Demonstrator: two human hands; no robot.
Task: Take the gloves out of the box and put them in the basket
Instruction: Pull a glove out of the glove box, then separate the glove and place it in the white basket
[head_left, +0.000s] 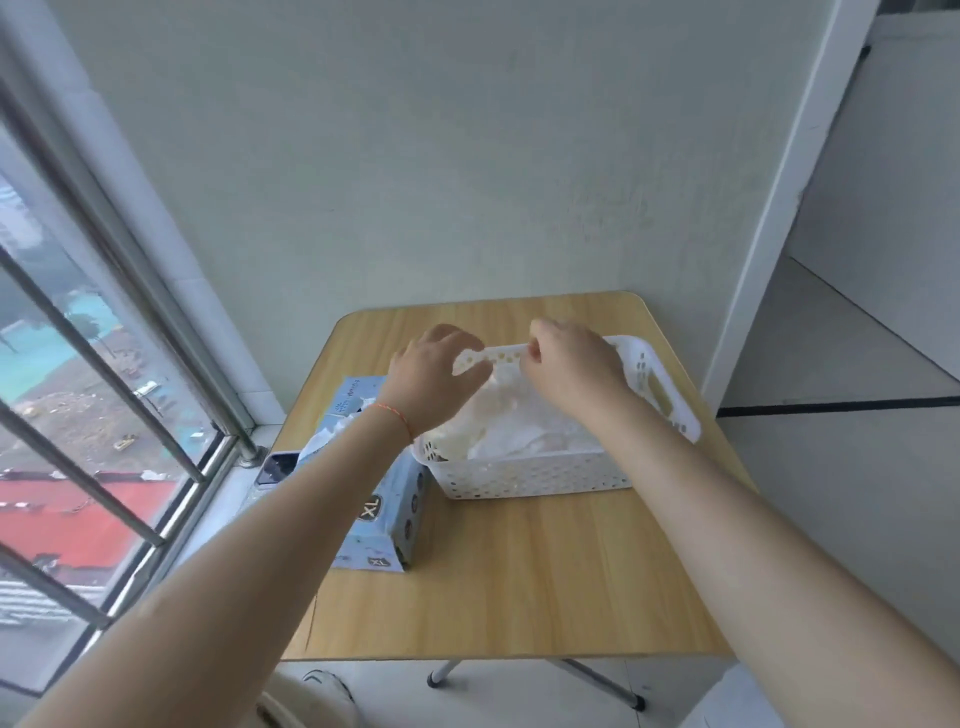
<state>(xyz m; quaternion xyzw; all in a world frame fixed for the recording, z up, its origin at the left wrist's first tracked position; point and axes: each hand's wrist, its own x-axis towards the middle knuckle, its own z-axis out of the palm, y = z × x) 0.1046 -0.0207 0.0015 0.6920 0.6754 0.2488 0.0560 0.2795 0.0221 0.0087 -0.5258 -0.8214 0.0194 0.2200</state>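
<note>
both hands are stretched out over the white perforated basket (535, 475), which stands on the far right part of the wooden tabletop (519, 582). the left hand (434, 376) and the right hand (569, 364) hover above the basket's far side with fingers curled, and a thin, translucent white glove (498, 387) hangs between them, its upper edge seeming pinched from both ends; through the clear film the dotted holes of the basket's far wall show. the exact grip of each set of fingers is partly hidden by the backs of the hands, but both appear closed on the glove's edge. beneath it, more gloves (524, 434) fill the basket as a crumpled, filmy, milky-white heap, wrinkled and semi-transparent like thin plastic. just left of the basket, touching or nearly touching its near-left corner, lies the light blue glove box (384, 525) marked "xl" on its side and end, with a tuft of the same clear film sticking out of its top opening under the left forearm. a thin orange string bracelet (397, 415) circles the left wrist. a barred window (104, 415) stands on the left, and a dark phone (275, 467) lies on the sill by the box.
</note>
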